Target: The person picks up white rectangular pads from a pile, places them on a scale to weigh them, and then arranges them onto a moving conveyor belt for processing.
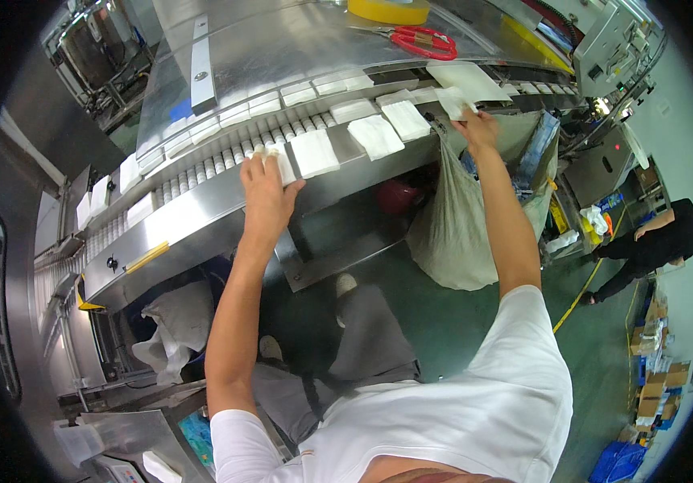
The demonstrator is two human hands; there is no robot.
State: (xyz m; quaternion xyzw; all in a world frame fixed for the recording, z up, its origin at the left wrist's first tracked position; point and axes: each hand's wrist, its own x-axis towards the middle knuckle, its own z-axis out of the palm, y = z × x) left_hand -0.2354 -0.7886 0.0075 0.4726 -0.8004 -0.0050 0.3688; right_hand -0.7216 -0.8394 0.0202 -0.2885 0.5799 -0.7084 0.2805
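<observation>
My left hand (268, 191) is closed on a stack of folded white wipes (283, 163), at the near edge of a steel roller conveyor (216, 167). To its right, a separate white stack (314, 153) lies on the metal rim, then two more, a rumpled one (375, 137) and a flatter one (405, 120). Farther right, my right hand (476, 129) pinches a thin folded white wipe (454, 102), held just above the conveyor's edge. Behind it lies a wide white sheet (467, 81).
Rows of white stacks (266, 103) line the conveyor's far lane. Red-handled scissors (423, 42) and a yellow tape roll (388, 10) rest on the steel table. Below my right arm hangs a cloth sack (459, 233). At far right, a person in black (659, 241) bends over.
</observation>
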